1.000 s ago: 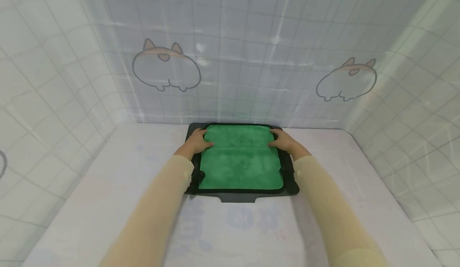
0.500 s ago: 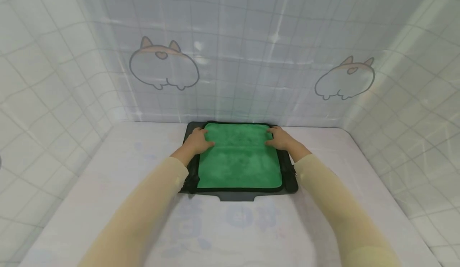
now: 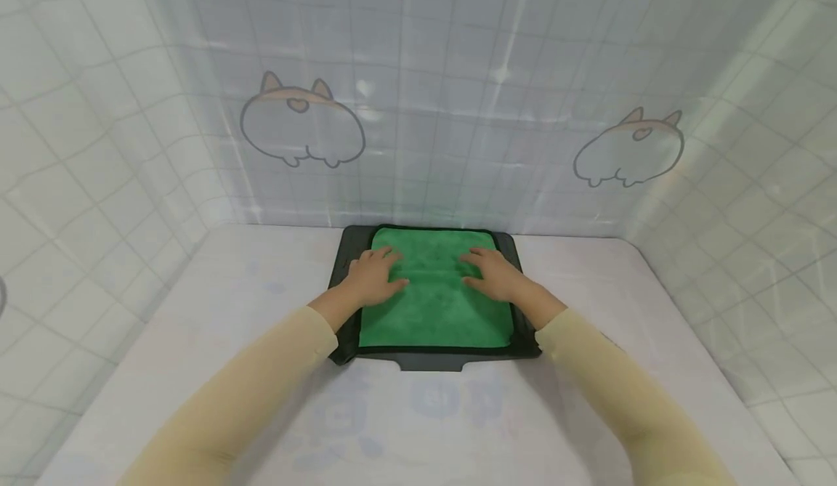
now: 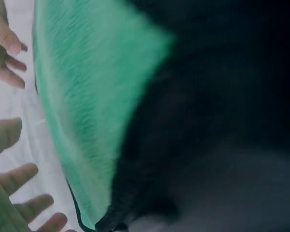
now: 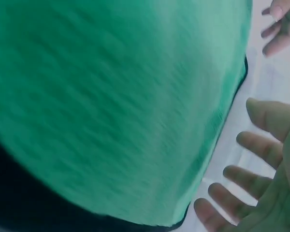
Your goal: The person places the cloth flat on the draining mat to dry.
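Note:
A green plush cloth point(image 3: 434, 319) with dark edging lies spread on a flat black board point(image 3: 428, 363). A faint crease crosses its upper part. Over the cloth's left side is my left hand point(image 3: 371, 280), fingers apart and pointing inward. On the opposite side my right hand point(image 3: 495, 277) mirrors it. Both wrist views show the left hand point(image 4: 19, 198) and the right hand point(image 5: 266, 179) with loosely spread fingers, holding nothing and apart from the cloth. The board's left and right margins are partly covered by my forearms.
The board sits on a pale table cover point(image 3: 418, 435) with faint blue print, close to the back wall point(image 3: 431, 181). White gridded sheeting forms the side walls point(image 3: 85, 166). A dark lump point(image 3: 343, 355) shows at the board's front left corner.
Both hands have left the cloth's left and right edges and come inward and toward me over the green surface. The cloth and board stay in place.

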Demonstrator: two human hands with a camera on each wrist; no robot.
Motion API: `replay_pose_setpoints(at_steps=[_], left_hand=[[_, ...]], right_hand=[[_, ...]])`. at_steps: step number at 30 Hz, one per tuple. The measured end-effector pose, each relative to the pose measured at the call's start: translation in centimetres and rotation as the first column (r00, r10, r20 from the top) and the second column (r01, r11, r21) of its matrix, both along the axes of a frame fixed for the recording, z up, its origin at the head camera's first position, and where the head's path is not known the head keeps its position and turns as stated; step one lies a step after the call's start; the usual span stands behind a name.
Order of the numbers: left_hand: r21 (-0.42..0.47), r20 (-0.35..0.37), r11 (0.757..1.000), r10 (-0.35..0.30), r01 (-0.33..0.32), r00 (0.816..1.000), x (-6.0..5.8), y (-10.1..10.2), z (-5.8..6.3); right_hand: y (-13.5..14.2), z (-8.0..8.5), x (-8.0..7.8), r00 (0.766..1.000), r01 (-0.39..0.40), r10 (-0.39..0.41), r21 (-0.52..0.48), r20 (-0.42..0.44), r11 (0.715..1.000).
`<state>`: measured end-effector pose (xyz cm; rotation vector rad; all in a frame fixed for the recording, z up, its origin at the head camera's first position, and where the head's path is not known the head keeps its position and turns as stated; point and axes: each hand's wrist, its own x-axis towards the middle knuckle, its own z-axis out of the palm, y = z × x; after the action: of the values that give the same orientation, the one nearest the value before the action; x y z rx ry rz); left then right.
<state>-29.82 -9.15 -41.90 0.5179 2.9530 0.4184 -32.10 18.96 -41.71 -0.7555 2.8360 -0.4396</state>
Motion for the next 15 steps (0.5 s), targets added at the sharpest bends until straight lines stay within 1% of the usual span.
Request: replay_pose_setpoints(at_steps=[3, 5, 10, 13, 15], left_hand=[[-0.032, 0.023, 0.997, -0.069, 0.07, 0.997, 0.6, 0.1, -0.6], [-0.059, 0.064, 0.993, -0.095, 0.099, 0.993, 1.0, 0.2, -0.8], [-0.114, 0.172, 0.983, -0.121, 0.142, 0.978, 1.9, 0.4, -1.1], [-0.127, 0.186, 0.979, -0.136, 0.161, 0.973, 2.1, 0.2, -1.1], [-0.133, 0.197, 0.976, -0.145, 0.173, 0.97, 2.3, 0.1, -0.9]], right_hand=[[-0.2, -0.2, 0.9, 1.0, -0.031, 0.031, 0.032, 0.003, 0.999], [-0.3, -0.4, 1.2, 0.999, -0.047, 0.046, 0.069, 0.01, 0.997], [-0.2, -0.6, 2.1, 0.995, -0.062, 0.05, 0.145, 0.088, 0.988], [0.1, -0.6, 2.5, 0.989, -0.072, 0.049, 0.168, 0.137, 0.983], [0.3, -0.5, 2.6, 0.987, -0.084, 0.057, 0.182, 0.151, 0.98]])
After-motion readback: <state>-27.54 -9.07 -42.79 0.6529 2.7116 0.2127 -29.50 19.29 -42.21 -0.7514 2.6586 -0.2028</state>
